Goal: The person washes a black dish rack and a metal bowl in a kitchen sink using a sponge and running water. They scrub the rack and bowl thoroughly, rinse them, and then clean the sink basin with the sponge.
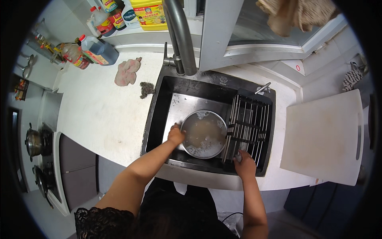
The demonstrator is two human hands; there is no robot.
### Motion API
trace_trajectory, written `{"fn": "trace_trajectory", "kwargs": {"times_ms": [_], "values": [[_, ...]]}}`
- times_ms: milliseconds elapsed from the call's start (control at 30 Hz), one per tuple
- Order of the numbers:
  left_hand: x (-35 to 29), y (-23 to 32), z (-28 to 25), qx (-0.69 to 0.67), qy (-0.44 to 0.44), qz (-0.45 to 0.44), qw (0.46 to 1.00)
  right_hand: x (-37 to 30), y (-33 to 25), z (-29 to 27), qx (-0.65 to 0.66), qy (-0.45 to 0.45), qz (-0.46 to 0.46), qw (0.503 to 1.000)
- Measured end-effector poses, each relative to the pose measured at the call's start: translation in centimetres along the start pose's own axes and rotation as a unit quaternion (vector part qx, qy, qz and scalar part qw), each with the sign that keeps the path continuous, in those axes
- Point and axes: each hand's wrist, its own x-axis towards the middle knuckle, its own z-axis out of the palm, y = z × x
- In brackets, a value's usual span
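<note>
A round metal basin (183, 146) of cloudy, foamy water sits in the dark sink (159, 89). At its left rim my left hand (176, 134) grips the edge, thumb on the rim and fingers outside. My right hand (245, 163) is closed at the front end of the drying rack (247, 126), which lies over the right part of the sink. A small greyish thing (238, 157) shows at its fingers, too small to name.
The grey faucet (184, 44) rises behind the sink. Left on the counter (99, 115) lie a dark scouring pad (147, 90) and a pinkish cloth (127, 72), with several bottles beyond. A white cutting board (322, 137) is at the right; an open window frame (217, 44) juts in.
</note>
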Motion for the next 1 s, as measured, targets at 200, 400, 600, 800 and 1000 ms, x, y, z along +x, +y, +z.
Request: {"fn": "trace_trajectory", "kwargs": {"times_ms": [200, 400, 600, 800, 1000], "values": [[5.0, -3.3, 2.8, -0.219, -0.207, -0.146, 0.942, -1.8, -0.8, 2.3, -0.045, 0.014, 0.134, 0.99], [7.0, -4.8, 5.5, -0.206, -0.221, -0.155, 0.941, -3.9, -2.3, 2.7, 0.009, 0.08, 0.183, 0.98], [6.0, -3.2, 3.0, -0.231, -0.273, -0.13, 0.925, -6.1, -2.8, 3.7, 0.02, 0.147, 0.164, 0.975], [5.3, -2.3, -1.5, -0.217, -0.27, -0.088, 0.934, -6.5, -3.2, 3.7, 0.054, 0.148, 0.178, 0.971], [4.7, -2.8, -5.7, -0.222, -0.229, -0.068, 0.945, -5.2, -4.0, 3.2, 0.111, 0.13, 0.19, 0.967]]}}
